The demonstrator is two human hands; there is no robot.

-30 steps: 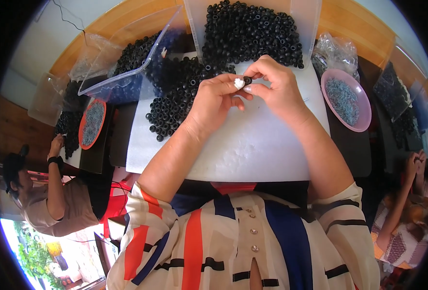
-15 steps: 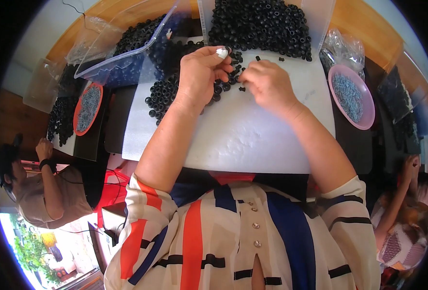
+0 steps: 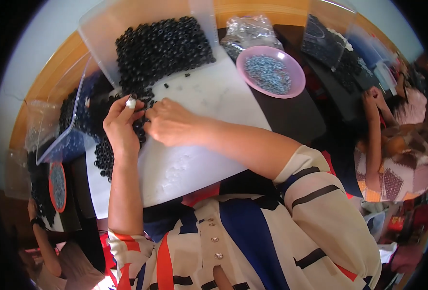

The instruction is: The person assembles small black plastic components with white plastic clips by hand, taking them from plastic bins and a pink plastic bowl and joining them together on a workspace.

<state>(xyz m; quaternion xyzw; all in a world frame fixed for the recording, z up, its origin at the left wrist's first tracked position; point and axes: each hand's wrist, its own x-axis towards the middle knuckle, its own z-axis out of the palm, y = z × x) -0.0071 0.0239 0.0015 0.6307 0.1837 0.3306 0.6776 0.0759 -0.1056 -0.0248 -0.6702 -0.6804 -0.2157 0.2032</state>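
On the white board, black rings are best picked singly, left hand and right hand pinched narrow, contents unclear.

A small assembly workshop: heaps of black rings in clear bins at the top, a pink bowl of metal bits upper right, co-workers seated along the shared desk

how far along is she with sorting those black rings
Done: no finished batch can be told apart. In hand: left hand and right hand meet over loose black rings on the white sheet. Left: the heap of rings in the clear bin.
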